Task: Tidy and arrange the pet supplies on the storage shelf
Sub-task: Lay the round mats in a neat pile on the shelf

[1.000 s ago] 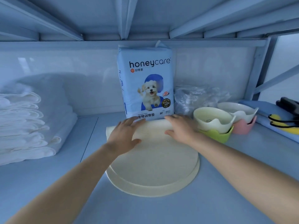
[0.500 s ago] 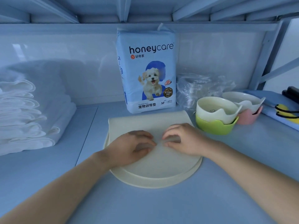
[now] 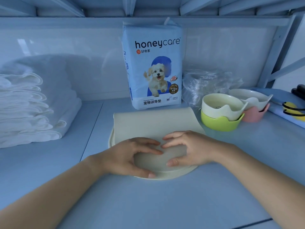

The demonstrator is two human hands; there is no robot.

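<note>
folded cream mat (image 3: 153, 123), pad pack (image 3: 153, 66) upright behind

Bare shelf (image 3: 92, 116) is lying open between the stack of white cloths (image 3: 29, 109) and the folded cream mat (image 3: 155, 121), and along the front. The honeycare training-pad pack (image 3: 153, 63) is blocking the back, and the green bowl (image 3: 219, 123) and pink bowl (image 3: 254, 114) are crowding the mat's right.
</note>
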